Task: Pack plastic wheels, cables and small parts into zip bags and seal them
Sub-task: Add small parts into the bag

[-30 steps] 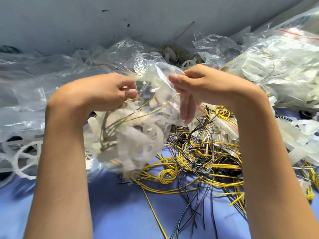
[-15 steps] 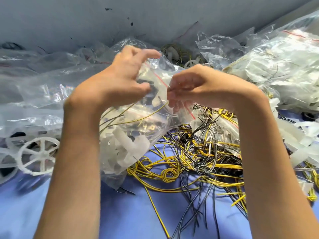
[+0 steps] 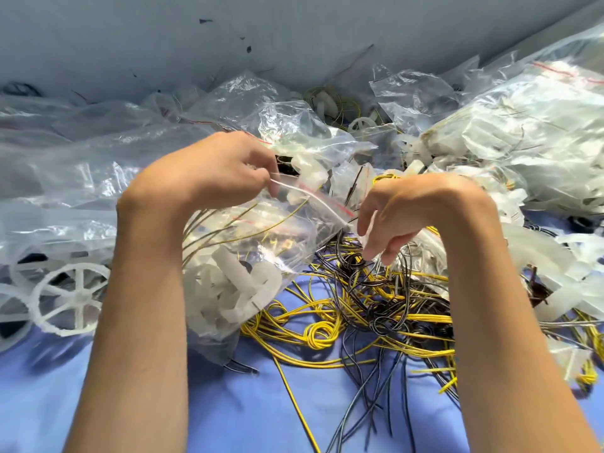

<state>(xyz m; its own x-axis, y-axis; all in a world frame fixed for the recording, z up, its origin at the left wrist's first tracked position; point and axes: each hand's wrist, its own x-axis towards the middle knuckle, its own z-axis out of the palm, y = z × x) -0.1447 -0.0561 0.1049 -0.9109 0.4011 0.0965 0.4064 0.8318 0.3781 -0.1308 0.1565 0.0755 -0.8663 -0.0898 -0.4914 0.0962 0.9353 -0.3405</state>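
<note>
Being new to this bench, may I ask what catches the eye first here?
At the centre a packed zip bag is held by its red-lined seal: the left hand pinches one end, the right hand meets the other. Below right sprawls a tangle of yellow and black cables; a white wheel lies left.

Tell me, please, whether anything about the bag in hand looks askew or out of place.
The zip bag hangs tilted: its red-lined zip strip slants down from the left hand towards the right hand, and thin wires inside reach nearly up to the strip, where they might catch in the seal.
</note>
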